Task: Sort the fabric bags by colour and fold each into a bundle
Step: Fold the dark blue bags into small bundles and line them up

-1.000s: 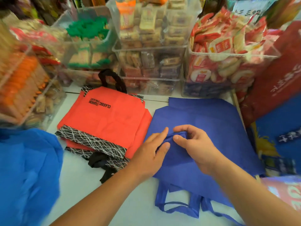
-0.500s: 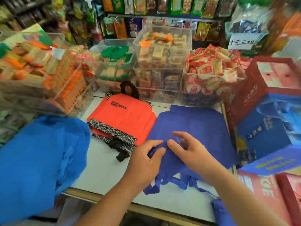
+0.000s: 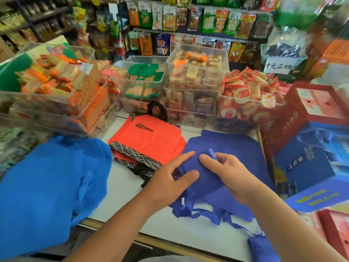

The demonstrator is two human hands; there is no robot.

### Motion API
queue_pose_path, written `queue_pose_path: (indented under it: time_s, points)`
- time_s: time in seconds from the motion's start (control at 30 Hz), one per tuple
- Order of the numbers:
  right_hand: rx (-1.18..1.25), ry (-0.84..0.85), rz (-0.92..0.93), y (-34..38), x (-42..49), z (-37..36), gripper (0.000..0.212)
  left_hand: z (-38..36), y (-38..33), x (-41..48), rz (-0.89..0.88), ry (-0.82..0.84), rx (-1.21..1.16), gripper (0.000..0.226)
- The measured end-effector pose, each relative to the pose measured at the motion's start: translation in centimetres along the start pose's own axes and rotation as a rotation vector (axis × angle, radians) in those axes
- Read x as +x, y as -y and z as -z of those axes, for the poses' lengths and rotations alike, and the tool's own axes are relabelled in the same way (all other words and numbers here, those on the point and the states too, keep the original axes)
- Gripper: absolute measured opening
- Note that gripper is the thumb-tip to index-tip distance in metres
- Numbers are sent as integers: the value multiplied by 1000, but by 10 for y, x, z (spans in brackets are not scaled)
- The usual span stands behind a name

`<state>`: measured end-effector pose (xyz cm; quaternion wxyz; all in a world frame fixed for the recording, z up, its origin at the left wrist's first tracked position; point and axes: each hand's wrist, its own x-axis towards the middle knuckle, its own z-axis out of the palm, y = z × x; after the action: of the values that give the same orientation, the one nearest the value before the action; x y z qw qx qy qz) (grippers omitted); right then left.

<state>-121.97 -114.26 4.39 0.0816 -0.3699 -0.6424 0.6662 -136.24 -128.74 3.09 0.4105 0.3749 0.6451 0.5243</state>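
Covering the middle of the view: a white table top (image 3: 120, 191) with a pale wooden front edge, set in a shop. Behind it are wall shelves (image 3: 179, 33) hung with bright snack packets. Along the table's far edge stand clear plastic tubs (image 3: 196, 76) of wrapped biscuits, one stacked on another, with a tub of red-and-white packets (image 3: 247, 103) to the right and slanted bins (image 3: 56, 91) of orange packets to the left. A handwritten price card (image 3: 278, 66) shows above the red-and-white tub. Right side: red and blue printed cartons (image 3: 309, 140), crowding the table's edge. Left side: a heap of light blue bags (image 3: 47, 186), overhanging the near corner. Centre, flat on the table: a stack of orange bags (image 3: 151, 140) with black-and-white trim, a black handle (image 3: 157, 108) standing up against the tubs. Just beside it lies a dark blue bag (image 3: 232, 146), spread flat, its handles (image 3: 198, 212) trailing toward the near edge. Left hand (image 3: 170, 178): thumb and forefinger pinch a raised fold of the dark blue bag. Right hand (image 3: 230, 173): thumb and curled fingers grip the same fold, a blue strip showing between them. Lower right: a small dark blue bundle (image 3: 262, 246), blurred.
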Motion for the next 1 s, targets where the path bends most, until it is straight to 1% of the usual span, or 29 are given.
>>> queue_pose_path:
  time_s: [0.07,0.1,0.13,0.17,0.23,0.27,0.3,0.37,0.43,0.57,0.63,0.7,0.77,0.8,0.83,0.9,0.93,1.0]
  points:
    - [21,-13,8,3,5,-4,73,13,6,-2,84,70,-10,71]
    - [19,-27,21,5,8,-4,78,19,10,-4,125,91,3,74]
    - [27,-42,38,7,11,-4,85,27,13,-5,156,109,17,72]
    - [43,-61,52,8,15,-2,90,34,16,-6,173,120,23,62]
    - [72,-99,67,11,20,1,93,49,16,-8,162,119,73,20]
    - [80,-113,66,11,21,3,89,56,18,-9,153,118,86,13]
    - [92,-131,61,11,22,4,80,62,16,-9,155,114,67,15]
    - [111,-172,38,9,25,5,63,73,13,-9,175,121,-16,6]
    - [128,-217,1,3,28,8,51,81,9,-10,186,99,-133,9]
    - [200,-278,-89,-8,30,12,38,95,11,-7,267,24,-397,19]
    - [198,-290,-112,-12,32,9,38,100,17,-2,313,-6,-408,19]
    - [156,-314,-81,-13,35,8,40,103,25,1,321,8,-288,18]
    - [102,-327,-19,-9,36,9,40,105,32,2,284,74,-99,28]
    - [73,-332,11,-6,35,10,40,104,33,2,252,67,14,34]
    - [49,-337,42,-2,35,10,41,103,32,4,194,9,118,36]
    - [1,-347,81,4,35,8,48,92,22,8,-21,-110,255,34]
    - [-10,-348,85,6,37,6,55,82,14,10,-122,-111,299,37]
    - [-2,-341,91,8,43,2,67,57,2,14,-240,-44,417,55]
